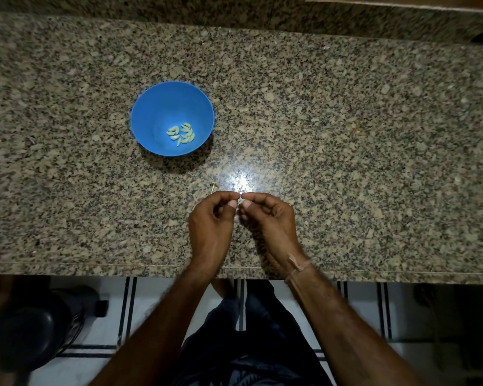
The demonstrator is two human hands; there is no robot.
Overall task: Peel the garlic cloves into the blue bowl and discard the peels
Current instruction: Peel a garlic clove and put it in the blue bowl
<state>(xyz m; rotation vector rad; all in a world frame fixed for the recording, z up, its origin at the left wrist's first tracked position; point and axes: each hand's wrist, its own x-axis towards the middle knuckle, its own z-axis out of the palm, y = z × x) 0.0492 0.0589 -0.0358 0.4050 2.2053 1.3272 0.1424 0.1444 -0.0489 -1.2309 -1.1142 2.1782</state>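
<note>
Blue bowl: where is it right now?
In the head view the blue bowl sits on the granite counter, left of centre, beyond and left of the left hand and right hand, touching neither; peeled cloves lie in its bottom.

The polished granite countertop (346,135) is speckled beige, grey and black all over, with a white glare patch (240,183) near its middle. At 10 o'clock from that patch the round plastic bowl (162,107) is plain bright blue; the peeled garlic cloves (181,132) in it are pale yellow-green. At 6 o'clock of the patch a small garlic clove (239,202) shows whitish. At 5 o'clock a thin thread wristband (297,267) is pale pink. The floor tiles (162,302) are white with paired dark stripes.
</note>
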